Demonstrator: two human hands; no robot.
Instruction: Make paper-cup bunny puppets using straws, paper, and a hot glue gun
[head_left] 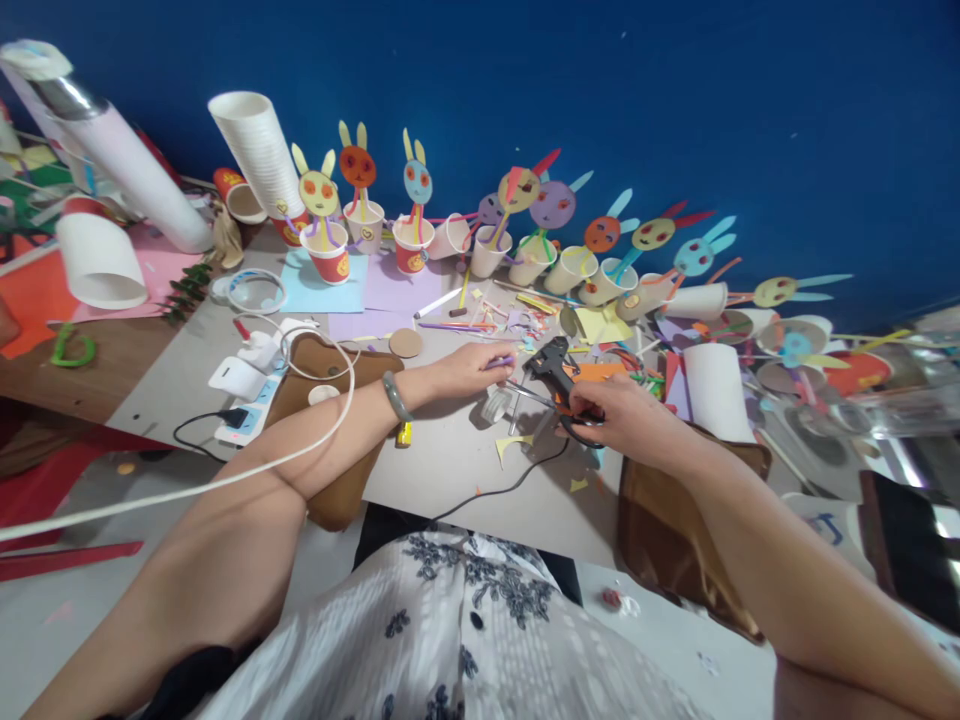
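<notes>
Near the table's middle, my left hand (pixel 480 370) pinches a small purple piece (pixel 501 362), perhaps a strip of paper or pipe cleaner; its exact kind is too small to tell. Facing it, my right hand (pixel 619 415) is closed around the dark handles of a pair of scissors (pixel 536 396), whose blades point left toward the purple piece. A black glue gun (pixel 551 365) lies just beyond the scissors. Beneath my hands is a roll of clear tape (pixel 495 405), and yellow paper scraps (pixel 514 445) lie closer to me.
Along the blue wall stand several paper cups with rabbit-faced figures (pixel 326 250). A tall cup stack (pixel 255 140) rises at the left, near a white power strip (pixel 247 405) with cables. Brown pouches (pixel 337 490) flank my arms. An upturned white cup (pixel 716 390) stands right.
</notes>
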